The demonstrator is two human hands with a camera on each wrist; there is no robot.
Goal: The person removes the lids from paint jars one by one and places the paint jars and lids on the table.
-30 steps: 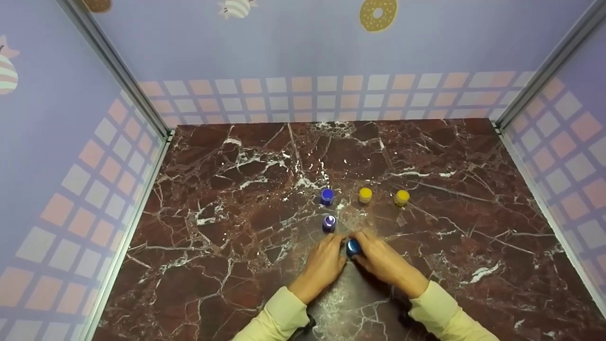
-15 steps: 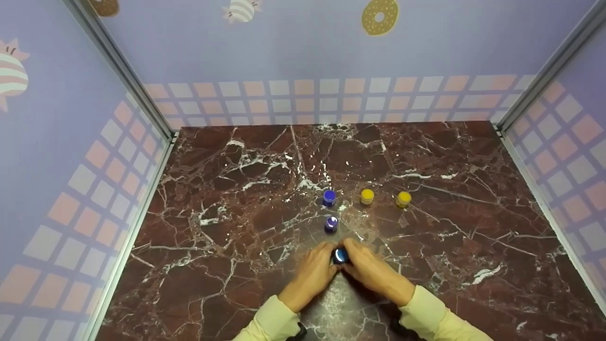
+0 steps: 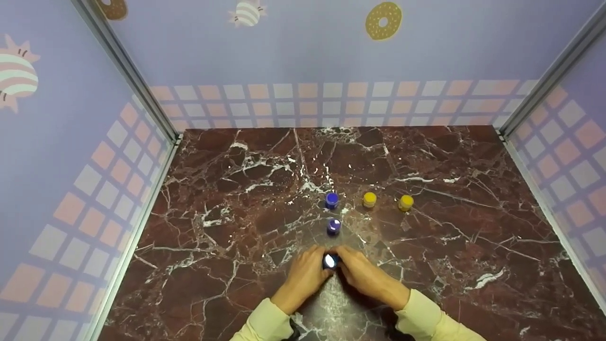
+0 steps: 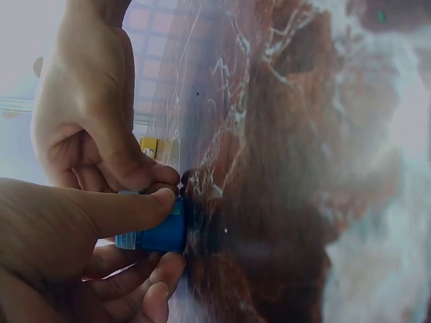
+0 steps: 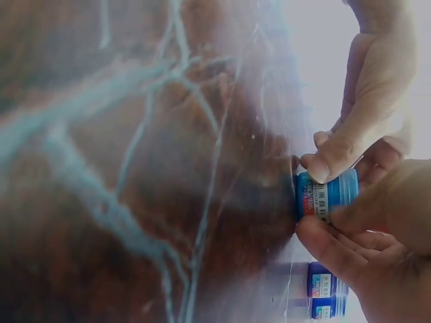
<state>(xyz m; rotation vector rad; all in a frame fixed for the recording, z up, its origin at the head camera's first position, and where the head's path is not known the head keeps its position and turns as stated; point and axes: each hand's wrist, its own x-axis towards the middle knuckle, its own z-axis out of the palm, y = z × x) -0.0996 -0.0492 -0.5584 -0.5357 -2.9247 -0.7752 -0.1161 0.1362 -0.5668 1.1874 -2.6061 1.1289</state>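
A small blue paint jar (image 3: 330,261) with a glossy top stands on the marble table between both hands. My left hand (image 3: 305,271) holds its left side; in the left wrist view the thumb lies along the blue jar (image 4: 165,232) with fingers on its other side. From the right, my right hand (image 3: 363,273) grips the same jar. A printed label shows on the blue jar (image 5: 323,196) in the right wrist view, partly covered by fingertips. Just beyond the hands stands a purple jar (image 3: 334,226).
Behind the purple jar is a violet-blue jar (image 3: 332,200). Two yellow jars, a nearer-middle one (image 3: 369,200) and one farther right (image 3: 405,202), stand in the same row. Patterned panels (image 3: 312,102) enclose the dark marble table (image 3: 213,265) at the back and sides.
The blue jar has moved left and toward the person, from the right hand to between both hands. The left hand now holds it too. The head view has shifted slightly.
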